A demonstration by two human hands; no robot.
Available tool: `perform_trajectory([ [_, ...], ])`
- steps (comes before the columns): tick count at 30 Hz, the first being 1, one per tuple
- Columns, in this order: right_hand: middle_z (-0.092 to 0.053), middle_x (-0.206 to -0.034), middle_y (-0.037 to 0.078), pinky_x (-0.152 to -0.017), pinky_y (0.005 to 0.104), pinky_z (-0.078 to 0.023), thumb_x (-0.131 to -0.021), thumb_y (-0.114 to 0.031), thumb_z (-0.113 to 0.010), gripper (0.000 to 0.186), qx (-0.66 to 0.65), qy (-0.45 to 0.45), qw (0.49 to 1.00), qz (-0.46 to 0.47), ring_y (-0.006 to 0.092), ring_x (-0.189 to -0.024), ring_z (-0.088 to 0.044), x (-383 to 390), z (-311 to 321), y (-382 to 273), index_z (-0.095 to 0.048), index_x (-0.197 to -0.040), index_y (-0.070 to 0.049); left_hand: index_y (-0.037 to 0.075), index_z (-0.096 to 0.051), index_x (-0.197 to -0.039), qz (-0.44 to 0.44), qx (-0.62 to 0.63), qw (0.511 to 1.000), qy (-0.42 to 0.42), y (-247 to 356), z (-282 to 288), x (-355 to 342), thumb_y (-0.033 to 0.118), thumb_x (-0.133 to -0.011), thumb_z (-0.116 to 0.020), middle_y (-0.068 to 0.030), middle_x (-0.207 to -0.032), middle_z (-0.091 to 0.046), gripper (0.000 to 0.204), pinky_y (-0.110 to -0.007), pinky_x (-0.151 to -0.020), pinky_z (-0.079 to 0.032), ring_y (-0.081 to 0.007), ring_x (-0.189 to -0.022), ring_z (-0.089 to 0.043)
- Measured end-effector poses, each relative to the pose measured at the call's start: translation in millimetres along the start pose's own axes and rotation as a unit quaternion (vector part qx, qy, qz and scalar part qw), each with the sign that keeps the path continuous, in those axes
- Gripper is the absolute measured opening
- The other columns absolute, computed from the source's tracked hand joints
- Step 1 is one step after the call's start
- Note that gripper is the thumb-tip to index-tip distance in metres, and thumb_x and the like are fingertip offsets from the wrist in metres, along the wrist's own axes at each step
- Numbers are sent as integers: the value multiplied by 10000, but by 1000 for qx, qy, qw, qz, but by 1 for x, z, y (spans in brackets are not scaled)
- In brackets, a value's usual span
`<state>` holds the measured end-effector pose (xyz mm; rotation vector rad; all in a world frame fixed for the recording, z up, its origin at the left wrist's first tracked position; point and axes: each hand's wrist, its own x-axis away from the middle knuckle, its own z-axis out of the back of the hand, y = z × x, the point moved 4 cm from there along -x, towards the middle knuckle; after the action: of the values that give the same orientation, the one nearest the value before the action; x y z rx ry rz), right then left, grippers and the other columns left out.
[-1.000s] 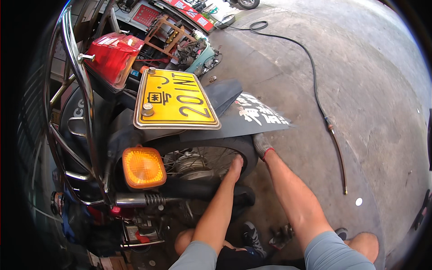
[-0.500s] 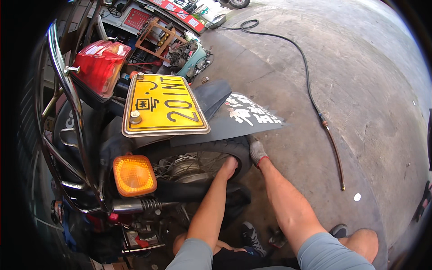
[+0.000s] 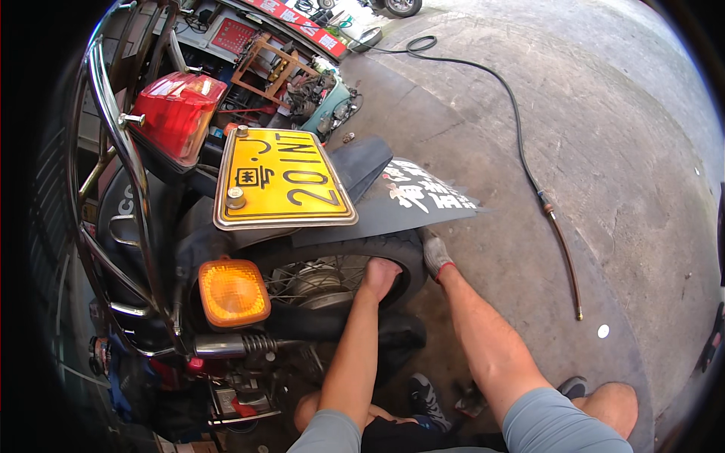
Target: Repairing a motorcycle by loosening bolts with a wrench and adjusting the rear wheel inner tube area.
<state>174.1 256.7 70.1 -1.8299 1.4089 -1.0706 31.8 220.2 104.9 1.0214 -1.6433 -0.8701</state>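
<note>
The rear wheel of a motorcycle, with a black tyre [image 3: 404,255] and wire spokes, is in front of me beneath a dark mudguard flap [image 3: 362,217]. My left hand [image 3: 381,276], bare, reaches in beside the spokes at the rim's right side. Its fingers look curled in, and whatever they hold is hidden. Against the outer tread of the tyre is my right hand [image 3: 436,257], in a grey glove with a red cuff; its fingers are mostly hidden by the tyre and flap. Above the wheel are a yellow number plate [image 3: 291,181] and an orange indicator lamp [image 3: 234,293].
A red tail lamp [image 3: 175,117] and chrome rack bars [image 3: 113,98] rise at the left. A black hose [image 3: 513,113] with a brown end lies across the concrete floor at right. Parts clutter a teal tub [image 3: 330,106] at the back. My shoe [image 3: 428,400] is below.
My left hand has shifted up along the inside of the rim, and more of it shows. My right hand keeps its place against the tyre. The whole view has moved slightly.
</note>
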Motion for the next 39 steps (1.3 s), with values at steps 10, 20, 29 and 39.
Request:
perform_trajectory([
  [10, -600, -1074, 153, -903, 314, -414, -861, -41, -387, 331, 120, -1, 979, 167, 262, -1029, -558, -47, 7, 70, -543, -1151, -12, 74, -545, -1133, -48, 110, 991, -62, 34, -32, 10, 326, -883, -344, -101, -1169, -561, 407, -449, -955, -336, -279, -1098, -494],
  [20, -557, -1192, 108, -904, 280, -386, -924, -263, -415, 425, -54, -36, 997, 37, 181, -1061, -514, -41, 17, 56, -517, -1200, 44, 70, -532, -1165, -113, 178, 977, -31, 57, -52, 16, 332, -898, -320, -111, -1228, -535, 429, -491, -990, -300, -299, -1150, -466],
  [29, -606, -1110, 147, -879, 316, -401, -887, -335, -407, 438, -33, -19, 997, -61, 244, -1018, -562, -29, 38, 83, -599, -1103, -6, 52, -543, -1042, -46, 40, 996, 58, -19, -15, -20, 274, -912, -320, -99, -1108, -561, 340, -370, -914, -357, -233, -1037, -505],
  [39, -544, -1163, 238, -898, 344, -390, -924, -269, -348, 420, 121, -42, 992, 13, 320, -1101, -517, -41, 14, 54, -540, -1133, 41, 89, -522, -730, 122, -337, 903, 237, -93, 72, -14, 385, -892, -380, -2, -720, -431, 366, -296, -671, -341, -130, -692, -388],
])
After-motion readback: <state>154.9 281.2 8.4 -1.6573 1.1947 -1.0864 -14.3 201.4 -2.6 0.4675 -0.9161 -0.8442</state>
